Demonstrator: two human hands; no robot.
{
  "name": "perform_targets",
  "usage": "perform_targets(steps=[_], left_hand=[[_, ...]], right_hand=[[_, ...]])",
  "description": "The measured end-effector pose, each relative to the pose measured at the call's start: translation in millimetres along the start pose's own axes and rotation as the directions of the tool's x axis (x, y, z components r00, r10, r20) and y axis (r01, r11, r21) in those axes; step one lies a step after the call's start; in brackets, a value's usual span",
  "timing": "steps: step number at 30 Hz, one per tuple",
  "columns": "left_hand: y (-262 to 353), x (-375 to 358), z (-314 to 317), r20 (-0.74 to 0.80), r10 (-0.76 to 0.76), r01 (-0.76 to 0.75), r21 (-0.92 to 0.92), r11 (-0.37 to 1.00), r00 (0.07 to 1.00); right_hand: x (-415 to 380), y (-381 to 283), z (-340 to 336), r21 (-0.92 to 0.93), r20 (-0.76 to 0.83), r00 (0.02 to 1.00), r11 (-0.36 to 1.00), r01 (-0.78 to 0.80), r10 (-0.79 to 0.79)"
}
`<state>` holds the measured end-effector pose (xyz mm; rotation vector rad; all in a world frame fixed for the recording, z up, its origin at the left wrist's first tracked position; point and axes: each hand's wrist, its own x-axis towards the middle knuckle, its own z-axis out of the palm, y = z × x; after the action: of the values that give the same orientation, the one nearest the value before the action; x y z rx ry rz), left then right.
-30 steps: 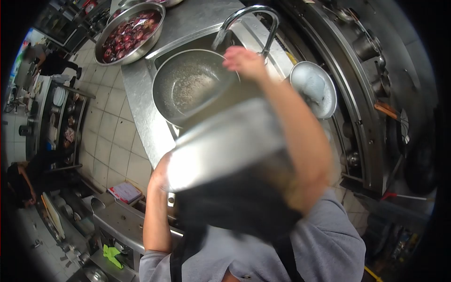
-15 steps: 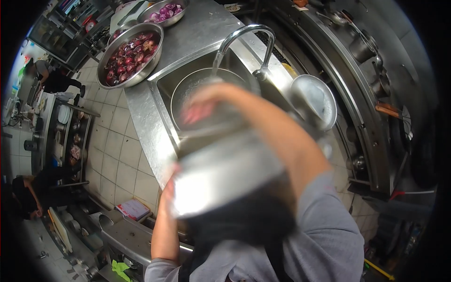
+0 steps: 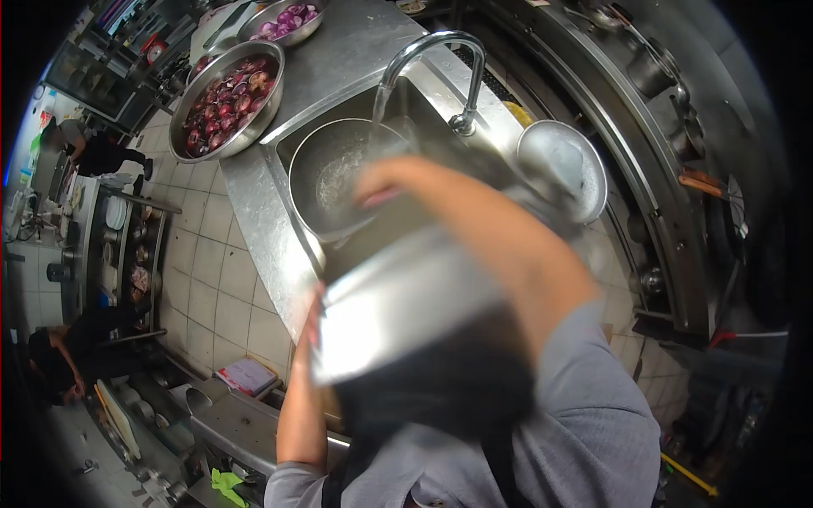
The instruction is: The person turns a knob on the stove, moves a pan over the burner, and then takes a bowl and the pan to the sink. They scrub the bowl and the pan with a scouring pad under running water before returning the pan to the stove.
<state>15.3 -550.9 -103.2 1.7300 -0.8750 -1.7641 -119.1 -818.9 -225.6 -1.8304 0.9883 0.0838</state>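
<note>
You have one big steel pot tilted against your chest over the near edge of the sink, its mouth turned down toward you and its smooth curved wall blurred to a pale smear, so you cannot read the rim or what is inside. Your left hand presses against the pot's left side, fingers wrapped on the wall as far as the blur shows; your right hand lies over the top, at the far end of the pot, but whether it is clenched on the metal or only resting there cannot be told. Count one round pan in the sink basin, wet and dull grey, with water falling into it from one arched chrome tap; the pot hides the pan's near edge. One shallow round lid or plate, frosted with droplets, sits on the steel ledge to the right of the tap. Two steel bowls stand on the counter to the far left: the nearer bowl full of glossy dark red onions, the far bowl cut off at the top edge. Two people work in the background at left, small and dim. A green cloth lies low on a shelf
</note>
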Motion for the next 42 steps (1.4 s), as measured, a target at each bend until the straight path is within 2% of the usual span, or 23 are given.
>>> perform_targets(steps=[4, 6, 8, 9, 10, 12, 18, 20, 21, 23, 24, 27, 28, 29, 31, 32, 33, 34, 36, 39, 40, 41, 42], left_hand=[[-22, 5, -4, -0.074, 0.032, -0.037, -0.064, 0.997, 0.997], [-37, 19, -7, -0.104, 0.068, -0.080, -0.112, 0.991, 0.992], [-45, 36, -5, -0.141, 0.122, -0.142, -0.146, 0.979, 0.983], [-50, 45, -3, -0.164, 0.156, -0.182, -0.163, 0.970, 0.974], [-55, 54, -3, -0.189, 0.192, -0.226, -0.176, 0.958, 0.963], [-56, 60, -1, -0.214, 0.228, -0.270, -0.192, 0.944, 0.950], [18, 18, 17, 0.043, 0.117, -0.100, -0.281, 0.955, 0.992], [16, 20, 22, 0.173, 0.161, -0.052, -0.507, 0.861, 0.972], [10, 27, 19, 0.252, 0.150, 0.021, -0.570, 0.822, 0.956], [-43, 74, -7, 0.355, 0.149, 0.111, -0.615, 0.780, 0.923], [-15, 57, 9, 0.421, 0.165, 0.180, -0.666, 0.724, 0.892], [-34, 74, 15, -0.048, 0.054, -0.063, -0.217, 0.974, 0.997], [-34, 75, 20, -0.096, 0.271, -0.280, -0.101, 0.955, 0.958], [-22, 77, 27, -0.209, 0.262, -0.276, -0.039, 0.960, 0.942], [30, 34, 50, -0.092, 0.158, -0.169, -0.127, 0.977, 0.983], [23, 50, 39, -0.066, 0.136, -0.138, -0.037, 0.990, 0.989], [14, 64, 28, -0.043, 0.108, -0.106, 0.050, 0.993, 0.993], [15, 58, 26, -0.004, 0.098, -0.098, 0.050, 0.994, 0.995], [20, 41, 25, 0.023, 0.067, -0.066, -0.034, 0.997, 0.997], [-17, 45, -2, 0.011, -0.020, 0.022, -0.252, 0.967, 1.000], [-34, 51, -15, -0.022, -0.067, 0.053, -0.392, 0.919, 0.997], [-39, 58, -22, -0.027, -0.070, 0.054, -0.388, 0.920, 0.997], [-42, 67, -28, -0.011, -0.080, 0.069, -0.397, 0.915, 0.997]], right_hand=[[27, 53, -20, -0.355, -0.431, 0.900, 0.906, -0.231, 0.061], [-16, -19, -10, 0.154, -0.539, 0.796, 0.961, -0.229, 0.276], [-8, -33, 25, 0.187, -0.491, 0.868, 0.982, 0.022, 0.074], [112, 23, 75, 0.038, -0.537, 0.840, 0.993, 0.113, -0.075], [34, -32, 53, 0.037, -0.371, 0.928, 0.998, 0.043, -0.026], [-20, -55, 20, -0.135, -0.392, 0.917, 0.990, 0.027, -0.079], [-118, -23, -61, -0.265, -0.831, 0.547, 0.937, -0.226, -0.103], [-97, 24, -71, 0.271, -0.841, 0.483, 0.962, -0.013, 0.244], [-110, 20, -67, 0.283, -0.846, 0.464, 0.959, -0.029, 0.263], [-128, -10, -48, 0.764, -0.624, 0.665, 0.498, 0.410, 0.411], [-129, -10, -49, 0.768, -0.623, 0.654, 0.494, 0.407, 0.430], [-127, -15, -50, 0.786, -0.575, 0.653, 0.556, 0.272, 0.493], [-124, -23, -43, 0.729, -0.643, 0.531, 0.654, 0.203, 0.552], [-117, -32, -33, 0.670, -0.706, 0.404, 0.734, 0.116, 0.581], [-86, -42, 5, 0.294, -0.954, 0.120, 0.939, 0.178, 0.276], [-81, -50, 28, 0.036, -0.996, 0.081, 0.999, 0.039, 0.033], [-82, -56, 50, -0.226, -0.973, 0.080, 0.968, -0.110, -0.218], [-87, -63, 59, -0.229, -0.972, 0.076, 0.968, -0.100, -0.222], [-102, -76, 63, -0.549, -0.775, 0.352, 0.835, 0.035, -0.525], [-93, -76, 5, -0.505, -0.786, 0.315, 0.847, 0.168, -0.532], [-53, -59, -33, 0.004, -0.817, 0.545, 0.944, 0.331, -0.188], [-21, -45, -61, 0.516, -0.627, 0.773, 0.795, 0.319, 0.097], [-24, -55, -56, 0.519, -0.628, 0.772, 0.791, 0.324, 0.096]])
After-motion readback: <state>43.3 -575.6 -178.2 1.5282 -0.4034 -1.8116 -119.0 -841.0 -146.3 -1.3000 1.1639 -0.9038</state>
